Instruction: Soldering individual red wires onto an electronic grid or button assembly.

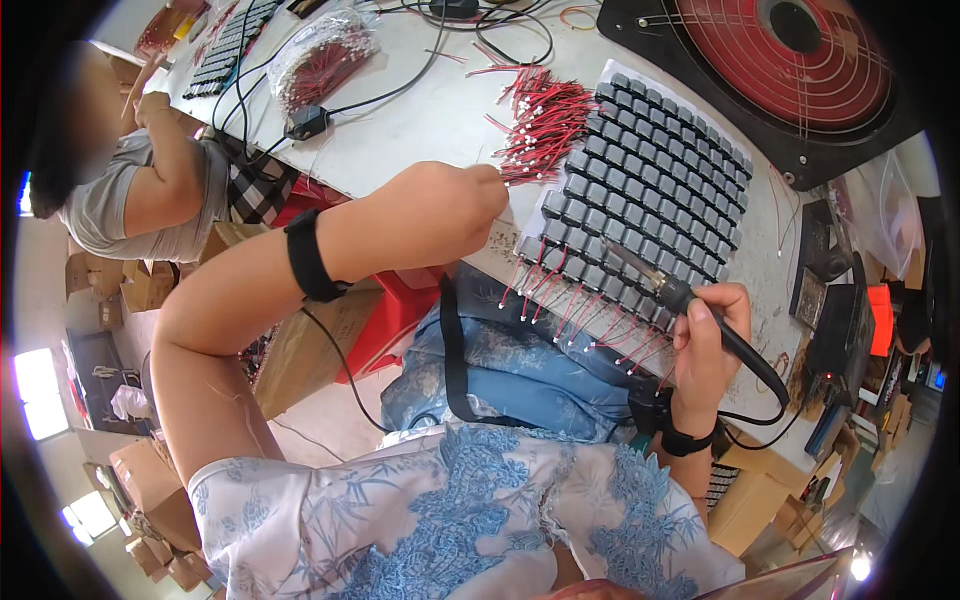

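My right hand point(712, 325) is closed round the dark handle of a soldering iron point(676, 294). The iron's metal tip points up and left over a tray-like grid of grey square blocks point(655, 175) in black frames. From the near edge of that grid hang several thin red and black wires point(568, 322) with white connectors. My left hand point(445, 212), fingers curled in, is beside a loose pile of similar red wires point(548, 112), left of the grid. Its fingertips are mostly hidden, so anything between them cannot be made out. Black bands circle both wrists.
A red fan in a black frame point(790, 70) occupies the far right. A plastic bag of wires point(325, 62) and a black plug block point(307, 122) with cables lie on the white table point(410, 130). Another person point(150, 190) sits at left. A red stool point(397, 320) stands below the table.
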`<action>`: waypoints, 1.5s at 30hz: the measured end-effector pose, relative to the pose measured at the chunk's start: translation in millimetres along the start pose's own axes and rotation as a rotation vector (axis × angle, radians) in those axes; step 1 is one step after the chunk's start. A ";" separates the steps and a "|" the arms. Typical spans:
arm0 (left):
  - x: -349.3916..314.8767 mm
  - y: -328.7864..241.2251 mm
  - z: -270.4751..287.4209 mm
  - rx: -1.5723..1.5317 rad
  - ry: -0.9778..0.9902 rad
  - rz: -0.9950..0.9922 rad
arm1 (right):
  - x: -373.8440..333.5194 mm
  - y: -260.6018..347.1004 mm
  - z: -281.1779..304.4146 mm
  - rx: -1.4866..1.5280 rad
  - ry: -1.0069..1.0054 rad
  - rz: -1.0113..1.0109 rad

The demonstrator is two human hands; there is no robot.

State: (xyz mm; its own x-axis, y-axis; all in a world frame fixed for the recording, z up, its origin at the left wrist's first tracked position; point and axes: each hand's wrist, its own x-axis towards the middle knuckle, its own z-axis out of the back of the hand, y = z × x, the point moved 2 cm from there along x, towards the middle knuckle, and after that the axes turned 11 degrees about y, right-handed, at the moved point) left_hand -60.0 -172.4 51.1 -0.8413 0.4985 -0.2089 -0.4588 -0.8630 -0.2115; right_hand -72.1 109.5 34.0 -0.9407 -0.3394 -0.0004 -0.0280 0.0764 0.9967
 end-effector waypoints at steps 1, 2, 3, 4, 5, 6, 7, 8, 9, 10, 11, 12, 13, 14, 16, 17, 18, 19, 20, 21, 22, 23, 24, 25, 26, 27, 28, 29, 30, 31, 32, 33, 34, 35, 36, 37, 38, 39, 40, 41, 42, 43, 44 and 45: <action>-0.8 -4.4 2.4 0.003 -0.060 -0.034 | -0.2 0.3 0.8 0.000 0.002 0.007; -2.6 -4.3 4.2 -0.296 -0.059 0.105 | -0.1 0.2 1.3 0.001 0.007 0.012; -4.4 -6.3 4.0 -0.593 -0.055 0.246 | -0.1 -0.1 1.9 0.003 0.003 0.011; -4.6 -14.5 3.6 -0.592 -0.054 0.244 | -0.5 -0.1 2.3 0.003 0.009 0.018; -5.0 -22.6 2.2 -0.747 -0.106 0.260 | -1.2 -0.1 2.6 -0.001 0.013 0.019; -5.3 -30.3 0.7 -0.897 -0.197 0.234 | -1.8 -0.3 2.9 -0.003 0.006 0.015; -1.1 -38.7 -3.6 -0.932 -0.230 0.231 | -2.0 -0.7 2.6 -0.004 0.012 0.021; 0.1 -46.3 -8.1 -0.937 -0.268 0.231 | -2.7 -0.9 2.2 -0.015 0.013 0.032; 1.6 -54.0 -13.3 -0.943 -0.310 0.228 | -3.4 -0.8 1.9 -0.028 0.014 0.044; 3.9 -60.6 -17.9 -0.917 -0.403 0.232 | -4.3 -0.6 1.9 -0.031 0.011 0.042; 5.6 -64.0 -22.8 -0.921 -0.402 0.229 | -5.3 -0.2 1.8 -0.030 0.015 0.046; 6.1 -66.3 -25.7 -0.821 -0.476 0.240 | -6.2 0.2 1.8 -0.023 0.015 0.052; 6.8 -68.2 -28.0 -0.715 -0.549 0.252 | -7.1 0.3 1.4 -0.031 0.018 0.051; 8.9 -70.1 -30.7 -0.665 -0.601 0.255 | -8.0 0.1 0.9 -0.046 0.021 0.037; 12.3 -73.4 -35.1 -0.588 -0.637 0.247 | -8.6 -0.4 0.8 -0.061 0.023 0.024; 13.6 -75.5 -36.3 -0.519 -0.677 0.238 | -8.1 -0.9 0.4 -0.063 0.043 0.043; 15.3 -77.3 -38.4 -0.533 -0.691 0.257 | -8.1 -1.2 0.2 -0.066 0.062 0.061; 16.4 -78.4 -39.9 -0.533 -0.691 0.257 | -9.1 -1.8 0.1 -0.066 0.062 0.061; 16.9 -79.0 -41.1 -0.530 -0.713 0.279 | -10.5 -2.6 0.0 -0.073 0.046 0.056; 17.0 -79.4 -42.0 -0.534 -0.735 0.299 | -11.4 -3.2 0.6 -0.090 0.027 0.050; 17.2 -80.1 -42.8 -0.528 -0.733 0.300 | -11.6 -3.8 1.3 -0.082 0.029 0.050; 17.0 -80.5 -43.5 -0.533 -0.740 0.315 | -11.4 -4.6 1.8 -0.074 0.043 0.046; 16.8 -80.7 -44.0 -0.544 -0.748 0.332 | -11.4 -5.1 2.4 -0.062 0.051 0.047; 17.3 -81.3 -44.6 -0.539 -0.746 0.330 | -12.0 -5.5 2.9 -0.067 0.057 0.042; 17.9 -81.7 -45.2 -0.531 -0.746 0.348 | -12.9 -6.2 3.4 -0.054 0.061 0.017; 18.5 -82.1 -46.0 -0.529 -0.745 0.367 | -13.3 -7.0 3.7 -0.032 0.065 0.000; 19.3 -83.0 -46.7 -0.524 -0.745 0.365 | -12.8 -8.3 3.5 -0.040 0.065 -0.009; 20.0 -84.0 -47.5 -0.512 -0.757 0.367 | -11.7 -9.2 2.5 -0.050 0.073 0.040; 20.7 -84.7 -48.3 -0.503 -0.771 0.368 | -11.3 -9.4 2.0 -0.062 0.076 0.089; 21.8 -84.7 -49.3 -0.501 -0.767 0.368 | -11.6 -9.8 1.9 -0.061 0.079 0.089; 22.5 -84.7 -49.8 -0.486 -0.793 0.358 | -12.1 -10.2 1.9 -0.061 0.076 0.072; 22.8 -84.9 -50.2 -0.474 -0.819 0.346 | -12.4 -10.4 2.0 -0.055 0.070 0.063; 22.7 -85.1 -50.8 -0.472 -0.819 0.348 | -12.1 -10.7 1.7 -0.062 0.073 0.054; 22.7 -85.4 -51.4 -0.485 -0.802 0.359 | -11.4 -10.6 1.4 -0.060 0.078 0.070; 22.7 -85.5 -52.0 -0.504 -0.787 0.372 | -11.2 -9.9 1.2 -0.057 0.079 0.091; 22.8 -85.6 -52.0 -0.499 -0.786 0.371 | -10.8 -9.8 0.7 -0.058 0.084 0.085; 22.8 -85.6 -51.9 -0.500 -0.789 0.372 | -10.7 -9.2 0.4 -0.070 0.086 0.086; 22.7 -85.5 -51.9 -0.508 -0.793 0.376 | -10.7 -8.5 0.0 -0.080 0.084 0.095; 22.8 -85.5 -51.7 -0.503 -0.793 0.374 | -10.6 -8.2 -0.4 -0.081 0.088 0.086; 22.8 -85.3 -51.6 -0.503 -0.796 0.370 | -10.7 -7.9 -0.7 -0.095 0.086 0.080; 22.8 -85.0 -51.5 -0.509 -0.801 0.366 | -10.6 -7.6 -1.0 -0.112 0.085 0.088; 22.8 -84.8 -51.5 -0.504 -0.800 0.367 | -10.7 -7.8 -1.1 -0.109 0.086 0.075; 22.8 -84.7 -51.4 -0.496 -0.797 0.362 | -10.6 -8.0 -1.2 -0.114 0.091 0.073; 22.6 -84.6 -51.3 -0.494 -0.796 0.359 | -10.6 -8.1 -1.1 -0.116 0.094 0.072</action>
State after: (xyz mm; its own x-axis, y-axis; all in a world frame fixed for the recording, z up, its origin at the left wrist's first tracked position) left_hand -25.6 -83.9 15.3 -0.9359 -0.1403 0.3230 -0.1223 -0.7304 -0.6719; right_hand -61.5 111.4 26.0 -0.9030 -0.4234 0.0735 0.0827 -0.0035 0.9966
